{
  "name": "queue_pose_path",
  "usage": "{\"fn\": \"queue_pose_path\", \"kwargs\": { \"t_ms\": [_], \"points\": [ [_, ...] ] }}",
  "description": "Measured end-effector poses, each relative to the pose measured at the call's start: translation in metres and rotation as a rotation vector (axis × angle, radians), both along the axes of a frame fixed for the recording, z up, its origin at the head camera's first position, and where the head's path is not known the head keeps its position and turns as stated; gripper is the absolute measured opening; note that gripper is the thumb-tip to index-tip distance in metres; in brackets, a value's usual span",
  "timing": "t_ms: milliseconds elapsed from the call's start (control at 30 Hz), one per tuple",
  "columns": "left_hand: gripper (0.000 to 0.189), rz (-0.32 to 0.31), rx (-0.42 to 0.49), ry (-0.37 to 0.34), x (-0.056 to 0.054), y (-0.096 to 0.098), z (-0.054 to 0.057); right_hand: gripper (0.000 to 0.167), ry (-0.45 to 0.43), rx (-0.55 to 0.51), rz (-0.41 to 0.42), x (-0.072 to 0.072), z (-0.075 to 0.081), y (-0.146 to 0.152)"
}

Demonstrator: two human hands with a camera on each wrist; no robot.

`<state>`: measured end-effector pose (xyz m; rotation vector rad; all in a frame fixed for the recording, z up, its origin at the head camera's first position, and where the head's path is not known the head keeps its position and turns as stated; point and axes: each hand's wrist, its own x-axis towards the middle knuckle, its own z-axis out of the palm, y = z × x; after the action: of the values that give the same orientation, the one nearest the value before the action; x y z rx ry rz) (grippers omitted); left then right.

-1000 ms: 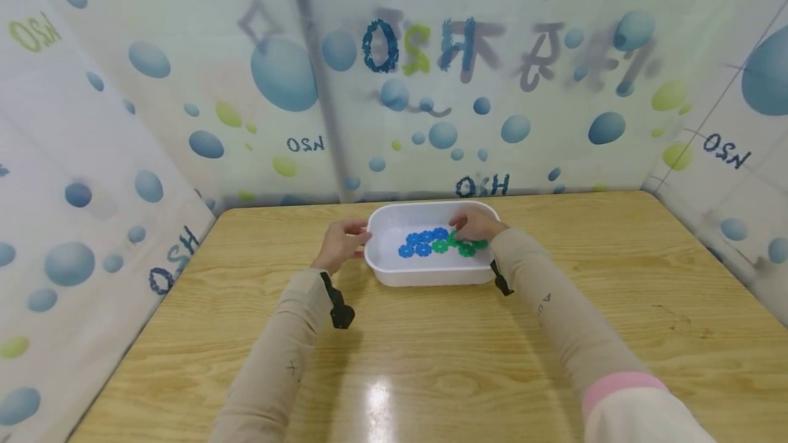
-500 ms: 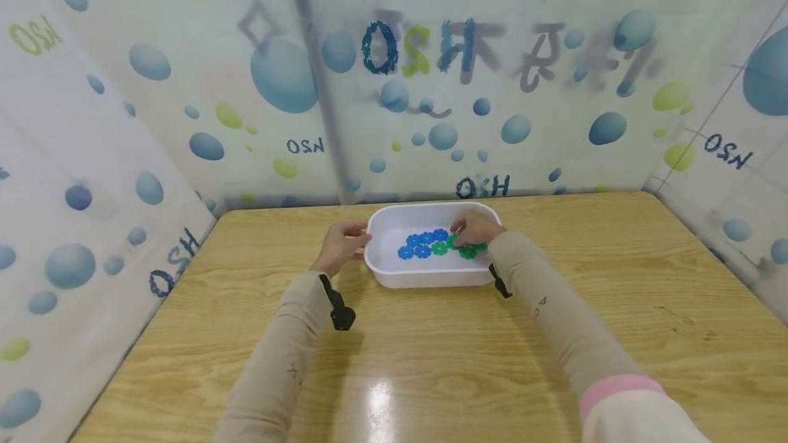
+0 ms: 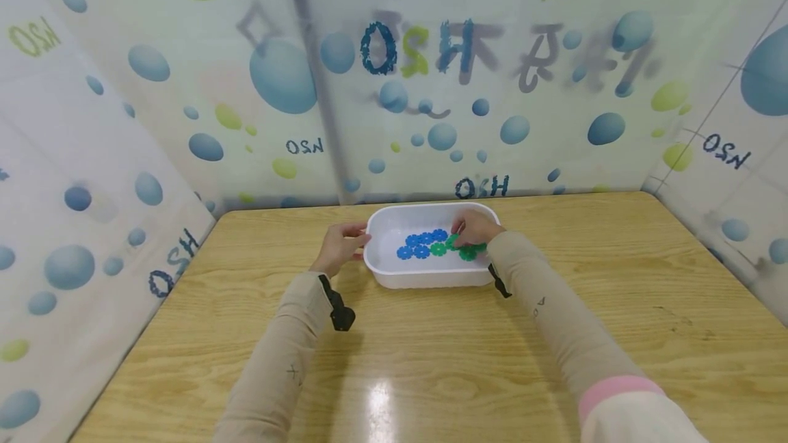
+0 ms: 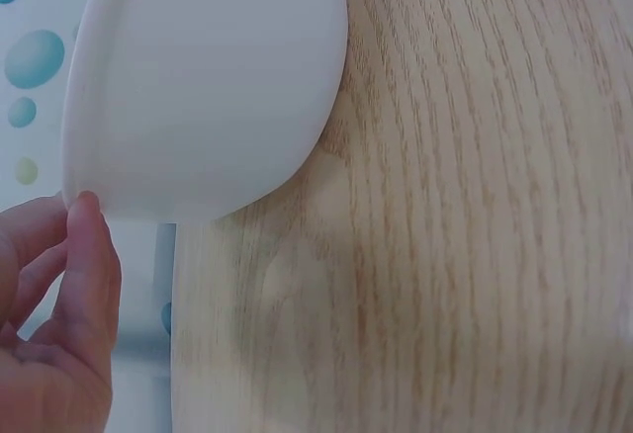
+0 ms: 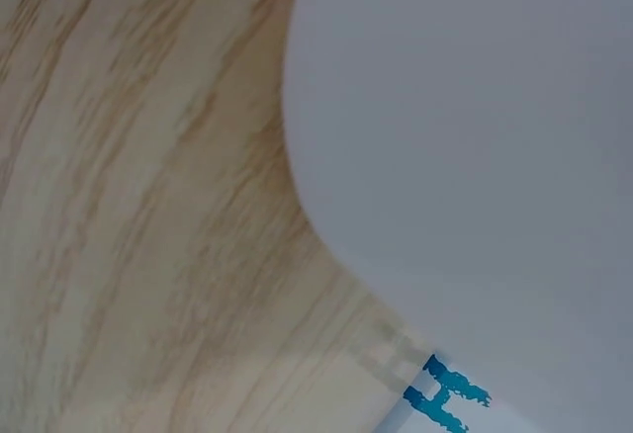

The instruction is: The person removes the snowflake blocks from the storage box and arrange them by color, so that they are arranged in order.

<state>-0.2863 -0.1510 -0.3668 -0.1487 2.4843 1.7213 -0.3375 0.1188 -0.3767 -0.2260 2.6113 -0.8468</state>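
Observation:
A white plastic basin (image 3: 431,280) with rounded corners stands near the table's far edge. My left hand (image 3: 335,248) pinches its left end at the rim; the left wrist view shows the thumb (image 4: 87,245) against the outer wall. Inside the basin lie blue flower-shaped discs (image 3: 421,251) towards the middle and green flower-shaped discs (image 3: 438,249) to their right. My right hand (image 3: 479,227) reaches over the right rim with bent fingers down at the green discs, partly covering them. I cannot tell whether it grips one. The right wrist view shows only the basin's outer wall (image 5: 465,156), no fingers.
The wooden table (image 3: 406,347) ends just behind the basin at a hanging sheet (image 3: 529,156) printed with bubbles and letters. Similar sheets hang on the left and right. Dark wrist straps (image 3: 338,310) sit over the sleeves.
My right hand has shifted very slightly at the green discs inside the basin. The left hand keeps its hold on the rim, and the basin stays in place.

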Motion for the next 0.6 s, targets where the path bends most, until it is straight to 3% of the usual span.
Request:
{"fn": "queue_pose_path", "kwargs": {
  "t_ms": [233,600],
  "points": [
    [0.035,-0.007,0.009,-0.003,-0.0006,-0.0007,-0.0003,0.018,-0.001,-0.029,-0.008,0.0013,0.0042,-0.0019],
    [0.035,-0.002,0.030,-0.011,-0.0006,-0.0014,-0.0019,0.021,-0.028,-0.223,0.019,0.0055,0.0099,0.0038]
  ]
}}
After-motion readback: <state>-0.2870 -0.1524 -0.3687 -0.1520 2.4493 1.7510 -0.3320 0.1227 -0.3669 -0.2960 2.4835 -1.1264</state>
